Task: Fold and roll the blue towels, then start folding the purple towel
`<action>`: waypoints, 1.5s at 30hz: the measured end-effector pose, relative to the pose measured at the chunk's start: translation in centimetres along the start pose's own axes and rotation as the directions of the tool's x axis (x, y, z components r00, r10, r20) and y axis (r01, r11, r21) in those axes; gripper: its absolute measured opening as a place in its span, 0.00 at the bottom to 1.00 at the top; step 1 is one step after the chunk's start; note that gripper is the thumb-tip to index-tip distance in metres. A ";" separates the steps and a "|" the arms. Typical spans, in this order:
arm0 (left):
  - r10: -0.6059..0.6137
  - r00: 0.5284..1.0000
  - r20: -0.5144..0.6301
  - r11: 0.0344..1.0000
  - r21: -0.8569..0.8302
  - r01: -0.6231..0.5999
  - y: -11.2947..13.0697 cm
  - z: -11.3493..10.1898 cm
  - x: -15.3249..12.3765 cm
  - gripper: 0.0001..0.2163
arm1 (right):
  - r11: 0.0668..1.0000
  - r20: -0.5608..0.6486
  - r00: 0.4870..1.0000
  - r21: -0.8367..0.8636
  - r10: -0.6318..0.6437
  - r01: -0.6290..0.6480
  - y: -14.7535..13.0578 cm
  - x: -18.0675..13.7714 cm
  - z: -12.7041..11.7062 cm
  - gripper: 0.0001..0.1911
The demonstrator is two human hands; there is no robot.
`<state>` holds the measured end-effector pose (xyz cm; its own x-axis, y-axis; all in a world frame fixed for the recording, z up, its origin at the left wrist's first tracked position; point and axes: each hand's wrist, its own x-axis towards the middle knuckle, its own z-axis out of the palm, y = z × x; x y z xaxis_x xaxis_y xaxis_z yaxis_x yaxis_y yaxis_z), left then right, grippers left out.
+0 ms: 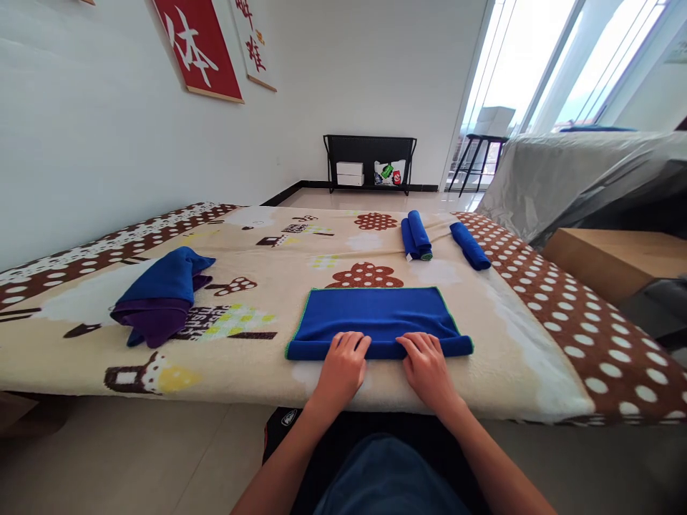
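A blue towel (376,309) with green edging lies in front of me, its near edge rolled into a tube and its far part flat. My left hand (346,357) has its fingers curled over the roll, left of the middle. Right of the middle, my right hand (426,361) grips the same roll with bent fingers. Farther off to the right are rolled blue towels (416,236) lying together, and another single rolled towel (470,245). A loose heap of blue and purple cloths (161,290) sits at the left.
Everything rests on a bed-like surface with a patterned cream blanket (241,236) and brown dotted borders. A cardboard box (617,257) and plastic-covered furniture (580,168) stand on the right. A black rack (370,151) is by the far wall.
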<state>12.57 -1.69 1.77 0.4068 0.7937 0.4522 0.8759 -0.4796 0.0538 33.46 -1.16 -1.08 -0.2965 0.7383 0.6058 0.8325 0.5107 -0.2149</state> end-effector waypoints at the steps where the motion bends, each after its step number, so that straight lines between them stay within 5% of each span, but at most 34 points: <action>1: 0.052 0.999 -0.001 0.996 -0.066 -0.052 0.3 0.5 0.1 0.18 | 0.997 0.001 0.999 0.063 -0.036 0.036 -0.4 0.1 0.4 0.19; 3: 0.110 0.994 0.009 0.984 -0.143 -0.108 0.5 1.2 0.1 0.17 | 0.986 0.026 0.995 0.142 -0.095 0.091 -0.7 0.2 1.0 0.19; 6: 0.025 0.999 0.031 0.995 -0.093 -0.022 -0.9 1.4 -0.8 0.17 | 0.989 0.088 0.991 0.116 -0.102 0.092 0.5 -0.1 0.7 0.18; 11: -0.229 0.973 -0.013 0.969 0.096 0.229 -5.4 0.5 -3.3 0.20 | 0.989 0.084 0.993 -0.127 0.080 -0.069 5.0 -1.4 -1.4 0.20; 15: -0.310 0.947 -0.085 0.936 0.148 0.319 -5.8 0.3 -3.4 0.20 | 0.959 0.040 0.983 -0.229 0.178 -0.164 5.8 -1.6 -1.7 0.21; 21: 0.026 0.994 0.110 0.996 -0.089 -0.016 -0.3 1.5 0.6 0.21 | 0.999 0.195 0.980 0.031 -0.040 0.034 0.4 0.7 0.3 0.22; 24: 0.034 0.984 0.175 0.993 -0.113 -0.015 0.6 1.9 1.8 0.20 | 0.998 0.264 0.964 0.049 -0.041 0.029 -0.5 1.9 0.7 0.23; 32: -0.260 0.961 0.093 0.963 0.094 0.252 -7.8 0.6 -1.5 0.21 | 0.959 0.180 0.957 -0.213 0.227 -0.187 8.1 -0.3 -1.4 0.27; 35: -0.335 0.942 0.027 0.933 0.147 0.328 -9.1 0.0 -2.6 0.21 | 0.942 0.147 0.955 -0.259 0.257 -0.214 9.6 -1.2 -1.9 0.26; 40: -0.253 0.967 -0.005 0.965 0.075 0.252 -5.5 0.1 -1.1 0.21 | 0.955 0.056 0.972 -0.206 0.228 -0.212 5.8 0.4 -1.0 0.24; 45: -0.010 0.987 0.162 0.994 -0.107 0.028 -0.8 1.8 2.5 0.22 | 0.998 0.266 0.964 0.045 0.024 -0.037 0.0 3.4 1.5 0.23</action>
<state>13.31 1.36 1.30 0.4347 0.8485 0.3017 0.8541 -0.4947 0.1608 31.78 2.00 -0.19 -0.3906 0.8409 0.3747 0.8208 0.5024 -0.2719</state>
